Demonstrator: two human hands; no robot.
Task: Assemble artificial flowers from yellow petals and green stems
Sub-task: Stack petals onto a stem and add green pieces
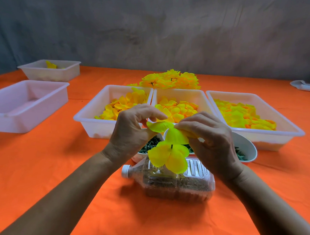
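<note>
A yellow petal layer (168, 157) sits threaded on a thin dark stem (171, 146) that stands over a plastic bottle (178, 181) lying on its side, filled with brown grit. Above it my left hand (131, 130) and my right hand (209, 139) together pinch a second yellow petal piece (167, 132) by its edges. Three white trays (89, 119) (200, 94) (285, 125) behind hold loose yellow and orange petals. White bowls (247, 146) of small green stem parts (150, 145) stand just behind my hands.
A heap of finished yellow flowers (170, 80) lies behind the trays. At the left stand a white tray (22, 105) and, farther back, another tray (51, 70) holding a yellow piece. A white object (304, 86) lies at the right edge. An orange cloth covers the table.
</note>
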